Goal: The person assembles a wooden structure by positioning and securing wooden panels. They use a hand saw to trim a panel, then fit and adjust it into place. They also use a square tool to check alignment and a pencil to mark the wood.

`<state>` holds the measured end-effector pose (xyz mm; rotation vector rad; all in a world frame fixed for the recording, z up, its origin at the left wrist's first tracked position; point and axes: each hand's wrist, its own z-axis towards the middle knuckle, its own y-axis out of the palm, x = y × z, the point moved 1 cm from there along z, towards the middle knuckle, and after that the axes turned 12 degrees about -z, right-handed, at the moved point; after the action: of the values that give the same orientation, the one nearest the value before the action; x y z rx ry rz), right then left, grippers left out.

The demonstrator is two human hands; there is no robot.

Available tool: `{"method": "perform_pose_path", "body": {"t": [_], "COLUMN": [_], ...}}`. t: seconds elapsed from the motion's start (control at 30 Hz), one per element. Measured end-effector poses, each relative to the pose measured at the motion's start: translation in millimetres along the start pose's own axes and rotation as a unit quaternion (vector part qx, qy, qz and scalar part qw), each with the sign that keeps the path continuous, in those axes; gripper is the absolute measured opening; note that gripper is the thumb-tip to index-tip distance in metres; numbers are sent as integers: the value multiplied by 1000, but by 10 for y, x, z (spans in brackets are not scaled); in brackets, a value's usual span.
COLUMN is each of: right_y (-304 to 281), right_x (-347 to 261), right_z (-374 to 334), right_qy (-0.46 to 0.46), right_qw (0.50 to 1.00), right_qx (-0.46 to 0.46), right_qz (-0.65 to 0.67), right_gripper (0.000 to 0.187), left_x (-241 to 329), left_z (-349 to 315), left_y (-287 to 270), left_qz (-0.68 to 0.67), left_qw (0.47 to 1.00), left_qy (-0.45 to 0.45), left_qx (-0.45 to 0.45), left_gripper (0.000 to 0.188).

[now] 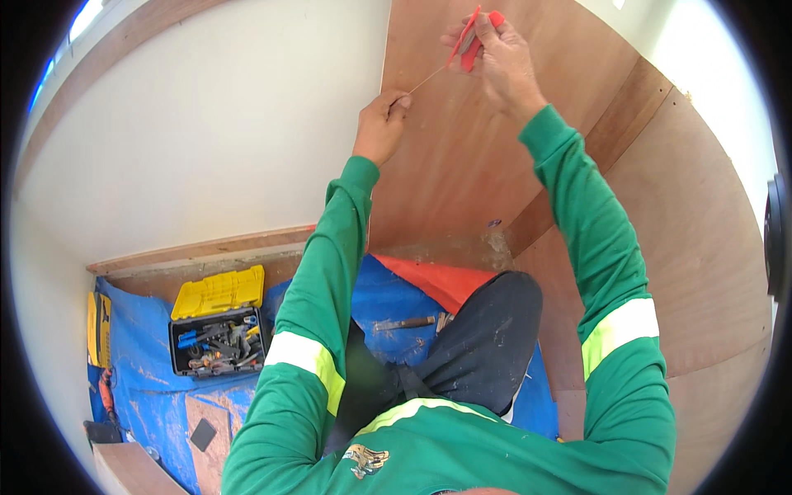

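My right hand (507, 70) is raised in front of the plywood panel (462, 165) and closed round a red string reel (469, 56). From the reel a thin string (427, 81) runs down to the left. My left hand (381, 128) pinches that string between thumb and fingers, near the seam where the white wall (223, 124) meets the plywood. The string looks taut between the two hands. What the left fist may hide inside it cannot be made out.
An open toolbox (175, 351) with a yellow lid, full of hand tools, stands on the blue tarp (144, 322) at left. A wooden-handled tool (404, 323) lies by my legs. A yellow case-like object (100, 330) leans at far left, near a board (216, 412).
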<state>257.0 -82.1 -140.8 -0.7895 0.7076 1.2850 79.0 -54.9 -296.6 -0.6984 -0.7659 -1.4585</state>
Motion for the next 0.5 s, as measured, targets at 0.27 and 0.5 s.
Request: {"method": "perform_pose_path", "body": {"t": [0.27,0.5], "right_y": [6,-166], "right_x": [-341,-765], "right_z": [-7,36], "right_qy": [-343,-201], "right_qw": [678,581], "right_qx": [-79,-277], "right_qz": [-645,-739], "right_gripper": [13,15], "left_x": [-40,32], "left_z": [149,130], "left_y": [-149,-74], "left_qz": [-27,10], "left_qw": [998,999], "left_qy": [-1,-23], "left_qx": [59,46], "left_gripper": [21,21]}}
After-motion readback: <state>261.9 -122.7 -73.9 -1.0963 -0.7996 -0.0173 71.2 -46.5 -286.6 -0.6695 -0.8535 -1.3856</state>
